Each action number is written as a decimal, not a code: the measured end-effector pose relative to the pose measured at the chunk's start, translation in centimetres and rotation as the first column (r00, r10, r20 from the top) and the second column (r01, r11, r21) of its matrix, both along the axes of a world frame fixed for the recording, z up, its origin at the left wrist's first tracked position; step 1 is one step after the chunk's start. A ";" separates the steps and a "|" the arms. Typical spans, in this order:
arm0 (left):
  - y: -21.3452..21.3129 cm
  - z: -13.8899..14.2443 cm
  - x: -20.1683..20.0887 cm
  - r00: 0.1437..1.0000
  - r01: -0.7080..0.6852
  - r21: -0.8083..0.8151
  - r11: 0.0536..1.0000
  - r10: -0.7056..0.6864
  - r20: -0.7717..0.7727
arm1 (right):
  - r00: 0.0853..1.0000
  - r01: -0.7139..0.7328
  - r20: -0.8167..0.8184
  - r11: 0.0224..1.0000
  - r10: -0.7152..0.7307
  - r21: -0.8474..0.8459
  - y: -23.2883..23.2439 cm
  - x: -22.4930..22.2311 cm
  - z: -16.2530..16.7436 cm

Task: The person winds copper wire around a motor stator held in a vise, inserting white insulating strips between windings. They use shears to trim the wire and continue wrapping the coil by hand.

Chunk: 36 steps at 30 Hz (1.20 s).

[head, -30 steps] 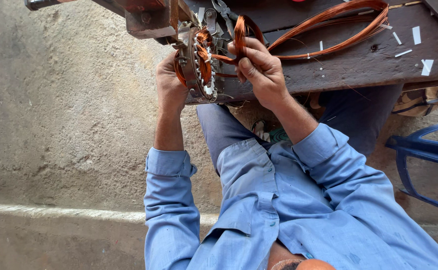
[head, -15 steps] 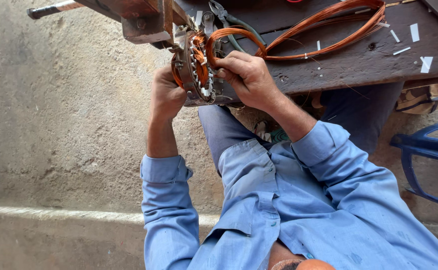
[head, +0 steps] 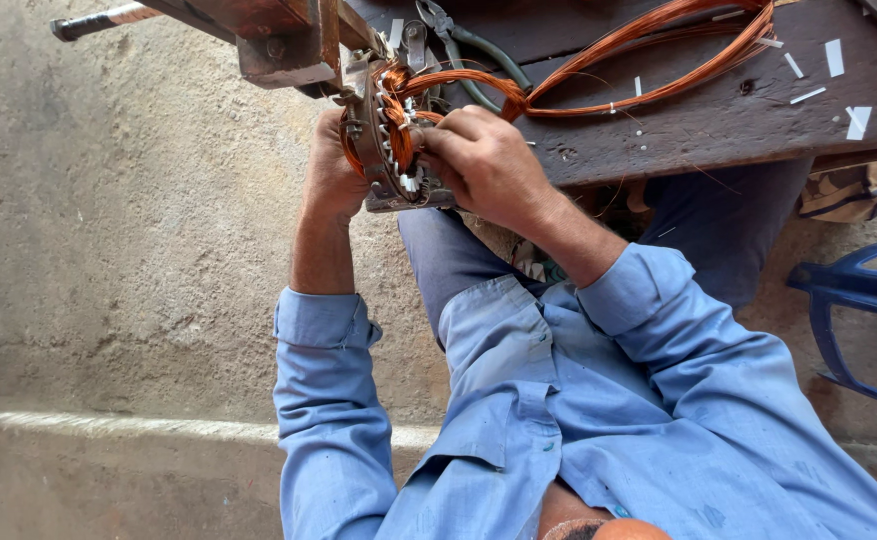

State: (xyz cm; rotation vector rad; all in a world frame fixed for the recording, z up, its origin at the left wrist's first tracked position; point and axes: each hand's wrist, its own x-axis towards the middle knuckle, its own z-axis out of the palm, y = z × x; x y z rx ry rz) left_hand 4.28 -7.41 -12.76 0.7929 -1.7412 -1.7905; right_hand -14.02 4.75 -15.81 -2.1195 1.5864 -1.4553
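The right hand [head: 489,165] is covering part of the stator [head: 389,140]. The wire loop [head: 659,50] and blue chair [head: 859,310] are getting cut off at pic edges.

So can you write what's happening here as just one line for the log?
left hand: steadies stator ring | right hand: fingers press copper wire coil into ring | pliers: on wooden bench

You get even, soft daylight with no glare. Shadow gathers under the workbench [head: 719,130] at two o'clock. Focus stays sharp across the copper wire loops [head: 659,50]; edges at nine o'clock bend slightly from the wide lens.
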 end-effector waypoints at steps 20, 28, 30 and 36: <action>-0.7 -0.1 1.4 0.969 0.145 -0.358 0.922 -0.059 0.241 | 0.997 0.027 0.071 0.993 -0.035 0.111 -0.2 -0.1 -1.3; -1.3 1.3 0.9 0.912 0.270 -0.529 0.805 -0.037 0.410 | 0.995 0.030 0.091 0.976 -0.051 0.214 0.2 -0.1 -1.4; -1.4 1.4 1.0 0.913 0.269 -0.575 0.773 -0.015 0.408 | 0.996 0.045 0.063 0.982 -0.057 0.184 0.4 -0.1 -1.3; -1.2 2.0 1.8 0.934 0.219 -0.598 0.771 0.012 0.356 | 0.997 0.066 0.022 0.991 -0.069 0.118 1.0 0.4 -0.8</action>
